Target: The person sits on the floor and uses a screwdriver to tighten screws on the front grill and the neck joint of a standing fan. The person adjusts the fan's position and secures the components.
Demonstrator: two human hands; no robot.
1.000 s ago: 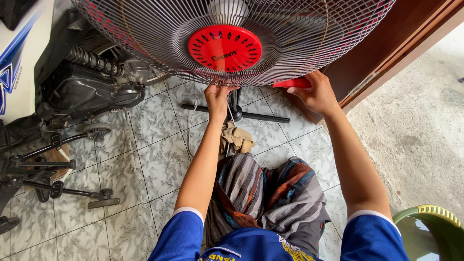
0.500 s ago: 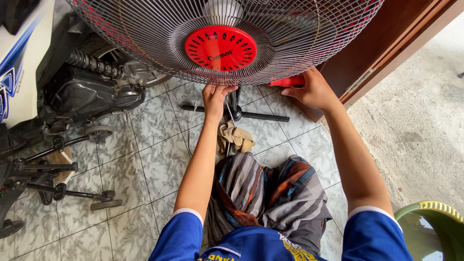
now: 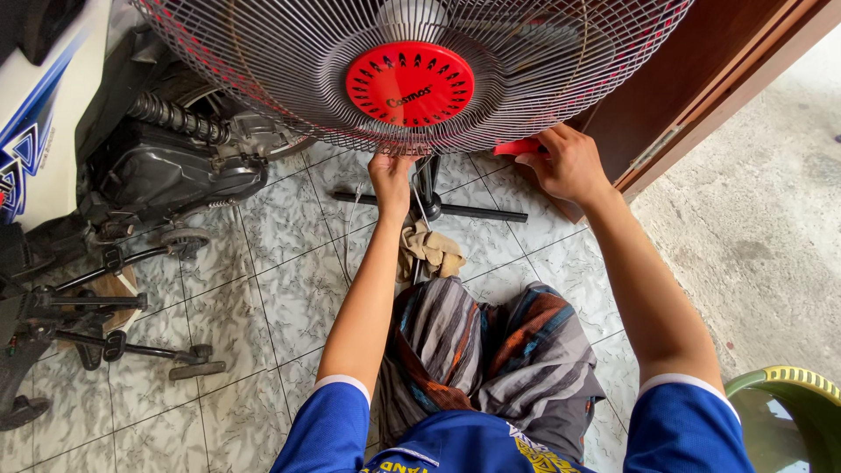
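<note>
both hands are gripping the fan grille [image 3: 289, 79] rim: left hand [image 3: 392, 173] pinching thin springy wire, right hand [image 3: 568, 165] apparently closing on a red clip [image 3: 517, 147]; probably light but bulky

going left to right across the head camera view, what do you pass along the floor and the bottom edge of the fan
Motorbike → left hand → beige rag → right hand → wooden door frame → green bucket

Glossy wire fan grille [image 3: 289, 79] (red plastic hub [image 3: 409, 83])
</note>
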